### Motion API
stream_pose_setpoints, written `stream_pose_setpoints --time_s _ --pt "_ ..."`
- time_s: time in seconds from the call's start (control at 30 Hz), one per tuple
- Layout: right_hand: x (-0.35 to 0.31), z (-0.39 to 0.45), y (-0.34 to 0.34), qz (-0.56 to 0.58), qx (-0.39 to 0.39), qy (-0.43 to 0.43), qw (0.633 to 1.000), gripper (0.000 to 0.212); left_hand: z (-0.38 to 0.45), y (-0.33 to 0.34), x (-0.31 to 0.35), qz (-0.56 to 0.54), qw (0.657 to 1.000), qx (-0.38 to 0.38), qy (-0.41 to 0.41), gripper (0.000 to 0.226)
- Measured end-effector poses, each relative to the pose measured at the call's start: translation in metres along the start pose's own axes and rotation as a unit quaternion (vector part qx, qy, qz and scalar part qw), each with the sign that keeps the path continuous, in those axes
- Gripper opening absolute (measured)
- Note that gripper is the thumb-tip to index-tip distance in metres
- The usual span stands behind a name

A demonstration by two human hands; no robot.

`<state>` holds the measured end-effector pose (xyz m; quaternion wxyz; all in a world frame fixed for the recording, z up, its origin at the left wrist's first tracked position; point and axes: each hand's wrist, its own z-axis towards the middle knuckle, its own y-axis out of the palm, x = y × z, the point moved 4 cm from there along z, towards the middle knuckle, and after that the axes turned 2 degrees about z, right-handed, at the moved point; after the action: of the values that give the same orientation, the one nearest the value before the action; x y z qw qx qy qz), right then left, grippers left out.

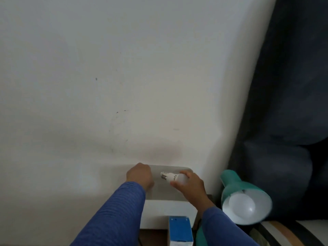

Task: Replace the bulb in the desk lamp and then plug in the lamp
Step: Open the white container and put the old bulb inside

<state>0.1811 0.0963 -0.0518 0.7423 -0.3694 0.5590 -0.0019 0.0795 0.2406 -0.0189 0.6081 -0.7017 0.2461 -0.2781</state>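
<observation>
Spare bulb (173, 178) held sideways in right hand (190, 188), fingers wrapped round its globe, screw cap pointing at left hand (140, 175), which is clenched, contents not visible. Right of the bulb: teal desk lamp (245, 197), a bulb seated in its shade. Below the bulb: blue box (180, 231).

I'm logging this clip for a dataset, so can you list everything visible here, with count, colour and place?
Loose bulb: one, white with metal screw base, held sideways near the wall.
Desk lamp: one, teal shade, lower right, with a white bulb seated inside it.
Box: one, blue, bottom centre.
Wall plate: one, grey, low on the white wall.
Dark fabric: navy, right side.
Left hand: closed against the plate; blue sleeve.
Right hand: gripping the loose bulb.
</observation>
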Motion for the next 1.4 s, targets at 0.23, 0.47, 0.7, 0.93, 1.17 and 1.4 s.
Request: stream_pose_setpoints --time_s 0.23,0.47,0.7,0.93,1.17,1.4 --pt "0.028 0.033 0.027 0.005 -0.026 0.031 0.999 0.057 0.043 0.025 0.007 -0.015 1.000 -0.013 0.009 0.033" --pt "0.044 0.058 0.045 -0.032 -0.085 0.045 0.995 0.067 0.069 0.051 -0.002 -0.014 0.999 -0.052 -0.006 0.034" --pt "0.051 0.071 0.054 -0.103 -0.096 0.037 0.989 0.065 0.081 0.065 -0.008 -0.016 0.997 -0.080 -0.013 0.035" --pt "0.043 0.071 0.058 -0.217 -0.146 0.061 0.963 0.093 0.073 0.062 -0.004 0.000 0.996 -0.089 -0.006 0.039" --pt "0.005 0.052 0.037 -0.363 -0.216 0.089 0.902 0.043 0.044 0.030 -0.004 0.018 0.999 -0.041 0.000 0.034" --pt "-0.023 0.006 0.002 -0.360 -0.222 0.102 0.901 0.050 -0.012 0.003 -0.011 0.030 1.000 -0.007 0.000 0.032"
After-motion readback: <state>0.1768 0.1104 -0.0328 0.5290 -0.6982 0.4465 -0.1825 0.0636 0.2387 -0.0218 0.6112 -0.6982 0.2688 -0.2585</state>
